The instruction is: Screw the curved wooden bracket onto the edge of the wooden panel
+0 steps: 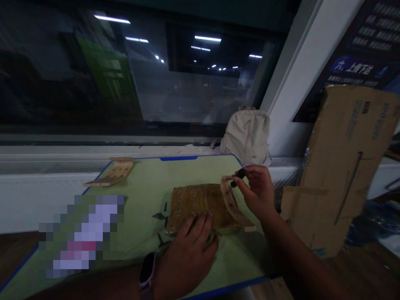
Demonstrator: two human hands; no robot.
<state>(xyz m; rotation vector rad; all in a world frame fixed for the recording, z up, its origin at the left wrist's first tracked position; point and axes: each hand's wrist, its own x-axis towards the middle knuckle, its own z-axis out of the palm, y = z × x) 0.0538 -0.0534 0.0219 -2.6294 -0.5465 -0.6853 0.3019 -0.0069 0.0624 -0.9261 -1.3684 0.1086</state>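
A brown wooden board [200, 204] with rows of small holes lies on a green mat [146, 187]. My left hand [187, 254] rests flat on the board's near edge, fingers stretched out. A pale wooden strip with holes [230, 200] stands along the board's right edge. My right hand [258, 191] is just right of the strip's top and pinches a small black tool [239, 175] whose tip touches the strip. Several small black screws [160, 216] lie on the mat left of the board.
Another pale wooden part with holes [114, 173] lies at the mat's far left. A beige bag [246, 135] sits on the sill behind. A big cardboard box [340, 166] stands at the right. A dark window fills the back.
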